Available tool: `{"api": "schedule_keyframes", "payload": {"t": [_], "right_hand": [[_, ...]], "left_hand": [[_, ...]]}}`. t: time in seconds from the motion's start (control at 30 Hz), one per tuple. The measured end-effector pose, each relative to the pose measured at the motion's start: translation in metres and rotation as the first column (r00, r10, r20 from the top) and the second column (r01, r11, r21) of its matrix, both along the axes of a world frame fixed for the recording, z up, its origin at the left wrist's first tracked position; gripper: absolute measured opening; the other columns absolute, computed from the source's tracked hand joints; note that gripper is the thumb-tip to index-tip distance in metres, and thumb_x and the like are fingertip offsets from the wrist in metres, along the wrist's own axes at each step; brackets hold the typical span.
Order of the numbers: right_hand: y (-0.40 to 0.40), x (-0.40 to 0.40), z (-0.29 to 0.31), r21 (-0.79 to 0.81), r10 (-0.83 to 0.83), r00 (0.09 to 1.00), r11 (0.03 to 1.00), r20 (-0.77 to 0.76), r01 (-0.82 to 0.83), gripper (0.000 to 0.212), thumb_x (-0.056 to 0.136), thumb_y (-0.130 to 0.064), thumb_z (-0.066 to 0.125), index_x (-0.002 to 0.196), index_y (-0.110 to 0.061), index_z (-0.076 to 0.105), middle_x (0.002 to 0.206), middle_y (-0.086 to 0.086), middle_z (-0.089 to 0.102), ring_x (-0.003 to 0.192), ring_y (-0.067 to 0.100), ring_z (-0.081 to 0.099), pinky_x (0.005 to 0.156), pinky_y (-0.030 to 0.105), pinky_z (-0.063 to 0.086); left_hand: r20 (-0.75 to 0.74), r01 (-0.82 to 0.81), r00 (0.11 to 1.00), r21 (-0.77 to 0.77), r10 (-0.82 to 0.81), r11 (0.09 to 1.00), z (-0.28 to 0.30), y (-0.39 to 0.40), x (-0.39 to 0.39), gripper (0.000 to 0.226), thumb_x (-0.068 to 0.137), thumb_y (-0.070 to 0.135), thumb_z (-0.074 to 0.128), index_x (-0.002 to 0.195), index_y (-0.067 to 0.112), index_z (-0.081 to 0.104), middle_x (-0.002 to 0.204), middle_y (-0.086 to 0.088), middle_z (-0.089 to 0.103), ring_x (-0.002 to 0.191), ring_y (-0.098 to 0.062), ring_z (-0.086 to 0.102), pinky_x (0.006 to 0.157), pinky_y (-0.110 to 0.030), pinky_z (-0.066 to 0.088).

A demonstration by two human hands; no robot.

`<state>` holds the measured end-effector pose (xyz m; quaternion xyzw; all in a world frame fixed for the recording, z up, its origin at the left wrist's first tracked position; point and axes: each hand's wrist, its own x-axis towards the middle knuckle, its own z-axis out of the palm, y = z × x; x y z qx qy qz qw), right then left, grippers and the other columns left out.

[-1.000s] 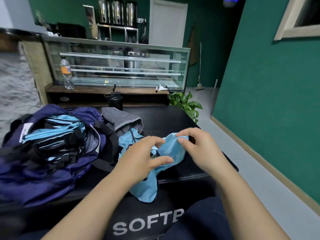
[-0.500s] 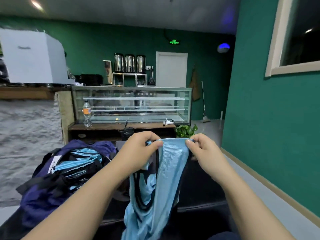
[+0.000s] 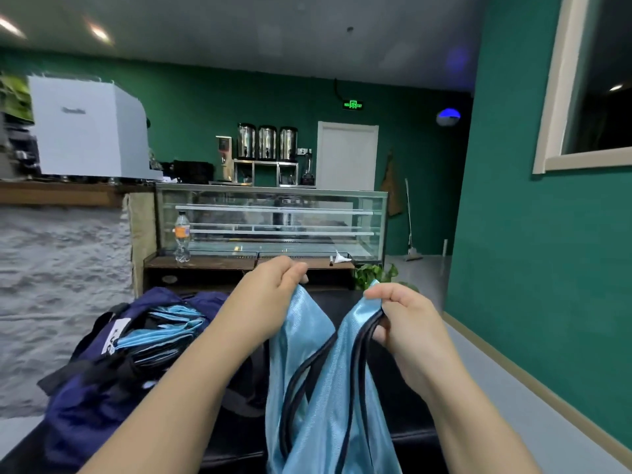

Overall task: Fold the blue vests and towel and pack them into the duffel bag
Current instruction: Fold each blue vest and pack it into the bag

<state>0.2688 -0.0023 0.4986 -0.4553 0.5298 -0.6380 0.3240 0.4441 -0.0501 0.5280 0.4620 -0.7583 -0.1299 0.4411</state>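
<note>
Hanging from both hands above the black table, a light blue vest with dark trim is held up by its two shoulder straps and drapes down past the table's near edge. The left hand is curled closed around the top of one strap, fingers folded over the fabric, above the table's middle. The right hand pinches the other strap's upper end, with the dark trim running under its fingers, above the table's right side. The two straps are held apart, leaving a gap of open neckline between them. On the left part of the table sits the navy duffel bag, its mouth open; inside it lie folded blue vests stacked one upon another, with a white label showing at the bag's rim. The towel cannot be made out; the left forearm covers that stretch of the table. Beyond the table's far edge stands a glass display case, with a plastic bottle on the wooden ledge before it. A green potted plant sits past the table's far right corner.
</note>
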Motion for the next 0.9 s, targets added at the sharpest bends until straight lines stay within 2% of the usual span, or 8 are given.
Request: {"api": "schedule_keyframes", "payload": {"t": [0.1,0.17,0.27,0.33,0.4,0.47,0.7,0.9], "right_hand": [[0.003,0.011,0.002,0.022,0.008,0.983,1.0,-0.182,-0.004,0.039,0.094,-0.004,0.037,0.09,-0.022,0.071,0.088,-0.004,0.07,0.068,0.024,0.062,0.077,0.045,0.053],[0.008,0.016,0.005,0.017,0.089,0.952,0.996,-0.294,-0.088,0.027,0.097,-0.023,0.046,0.085,-0.032,0.068,0.096,-0.014,0.071,0.082,0.003,0.065,0.084,0.032,0.054],[0.009,0.018,0.001,0.127,0.242,0.877,0.97,-0.416,-0.208,0.037,0.092,-0.054,0.048,0.086,-0.026,0.072,0.077,-0.021,0.069,0.063,-0.013,0.058,0.067,0.016,0.043],[0.005,0.017,-0.007,0.177,0.347,0.863,0.937,-0.368,-0.301,0.049,0.09,-0.06,0.047,0.092,-0.019,0.074,0.086,-0.015,0.073,0.07,-0.006,0.06,0.079,0.023,0.049],[-0.001,0.015,-0.016,0.158,0.454,0.861,0.89,-0.229,-0.428,0.047,0.09,-0.056,0.054,0.099,-0.014,0.074,0.105,0.006,0.073,0.088,0.011,0.062,0.101,0.05,0.045],[-0.004,0.012,-0.022,0.065,0.499,0.856,0.866,-0.137,-0.495,0.033,0.09,-0.039,0.063,0.099,-0.01,0.074,0.108,0.014,0.071,0.09,0.024,0.057,0.081,0.036,0.037],[-0.007,0.013,-0.02,-0.067,0.047,0.9,0.994,-0.434,-0.084,0.01,0.091,-0.026,0.062,0.082,-0.025,0.065,0.089,-0.019,0.065,0.083,-0.017,0.054,0.069,0.002,0.035],[-0.004,0.02,-0.031,-0.116,0.006,0.915,0.992,-0.404,-0.057,0.017,0.097,-0.019,0.052,0.088,-0.027,0.065,0.093,-0.017,0.066,0.087,-0.014,0.056,0.07,0.001,0.038]], "left_hand": [[-0.205,-0.024,0.978,0.064,0.036,0.998,-0.002,0.0,-0.003,0.024,0.099,0.033,0.047,0.089,0.021,0.066,0.076,0.01,0.06,0.07,-0.007,0.052,0.055,-0.011,0.033],[-0.309,0.037,0.951,0.097,-0.005,0.995,-0.003,0.004,-0.004,0.022,0.096,0.034,0.051,0.09,0.02,0.067,0.082,0.0,0.066,0.07,-0.011,0.053,0.062,-0.02,0.037],[-0.427,0.196,0.894,0.094,-0.139,0.976,-0.006,0.009,-0.005,0.017,0.093,0.034,0.056,0.087,0.024,0.069,0.085,-0.006,0.069,0.073,-0.014,0.056,0.069,-0.03,0.043],[-0.456,0.283,0.862,0.072,-0.221,0.956,-0.006,0.014,-0.003,0.018,0.092,0.033,0.057,0.082,0.026,0.069,0.075,0.002,0.065,0.068,-0.01,0.054,0.067,-0.029,0.042],[-0.476,0.368,0.826,0.048,-0.302,0.929,-0.006,0.018,0.001,0.021,0.09,0.039,0.057,0.08,0.027,0.07,0.07,0.005,0.062,0.064,-0.009,0.052,0.063,-0.027,0.04],[-0.464,0.413,0.811,0.022,-0.357,0.91,-0.009,0.02,0.008,0.024,0.088,0.05,0.056,0.082,0.031,0.069,0.072,0.005,0.064,0.067,-0.011,0.054,0.065,-0.028,0.041],[-0.043,0.367,0.93,0.052,-0.366,0.929,-0.02,0.02,0.032,0.017,0.089,0.048,0.053,0.102,0.046,0.063,0.097,0.022,0.069,0.093,0.003,0.062,0.086,-0.021,0.045],[-0.264,0.511,0.848,0.177,-0.459,0.841,-0.033,0.034,0.026,0.023,0.089,0.018,0.059,0.083,0.033,0.075,0.066,0.009,0.063,0.058,0.001,0.051,0.056,-0.011,0.041]]}}
